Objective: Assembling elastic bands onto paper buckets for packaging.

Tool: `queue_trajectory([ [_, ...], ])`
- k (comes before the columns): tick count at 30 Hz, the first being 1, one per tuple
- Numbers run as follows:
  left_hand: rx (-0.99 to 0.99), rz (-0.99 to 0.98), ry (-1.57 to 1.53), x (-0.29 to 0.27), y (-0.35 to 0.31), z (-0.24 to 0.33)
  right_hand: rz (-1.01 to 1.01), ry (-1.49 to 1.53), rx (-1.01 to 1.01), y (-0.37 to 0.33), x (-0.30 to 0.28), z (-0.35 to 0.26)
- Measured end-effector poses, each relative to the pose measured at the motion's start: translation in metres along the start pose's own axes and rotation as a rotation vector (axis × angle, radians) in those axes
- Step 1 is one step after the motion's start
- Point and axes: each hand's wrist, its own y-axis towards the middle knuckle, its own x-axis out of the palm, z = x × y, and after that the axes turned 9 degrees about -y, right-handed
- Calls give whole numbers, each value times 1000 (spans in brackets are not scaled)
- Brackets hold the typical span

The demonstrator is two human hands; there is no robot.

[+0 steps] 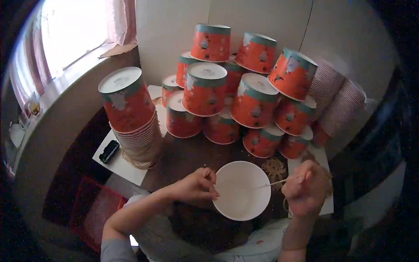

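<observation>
A white-lined paper bucket (242, 192) stands in front of me with its mouth facing up. At its left rim is my left hand (198, 185), fingers curled together and fingertips against or just beside the rim. Whatever those fingers pinch, if anything, is too small to make out. To the right of the bucket my right hand (304, 188) is closed on a thin light cord (283, 180). That cord stretches from my fingers to the right inner wall of the bucket. Behind the right side of the bucket lies a tangled bundle of tan cord (274, 170).
Upside-down orange buckets (205, 91) with teal rims are piled at the back. A tall nested stack (131, 102) stands at left, beside a black stapler-like object (109, 151) on a white board (135, 174). Long nested bucket stacks (342, 105) lean at back right.
</observation>
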Motion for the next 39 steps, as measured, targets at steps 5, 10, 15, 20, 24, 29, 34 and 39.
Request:
queue_trajectory([
  [5,56,-67,-5,-1,-1,-7,72,252,9,3,-11,-3],
  [10,84,-69,42,-1,0,-6,107,181,-18,10,-21,-3],
  [15,69,-50,-7,-1,3,5,88,203,45,12,-37,-8],
  [20,9,18,43,-10,7,-1,-167,283,-82,9,-58,-27],
  [24,-56,295,222,-27,5,-20,-156,312,-208,2,-61,-34],
  [29,40,726,385,-22,17,-3,-103,263,-32,0,-50,-20],
  [34,303,287,746,32,17,28,34,201,79,16,-33,-2],
  [39,346,-24,851,48,19,27,67,245,98,21,-32,2],
])
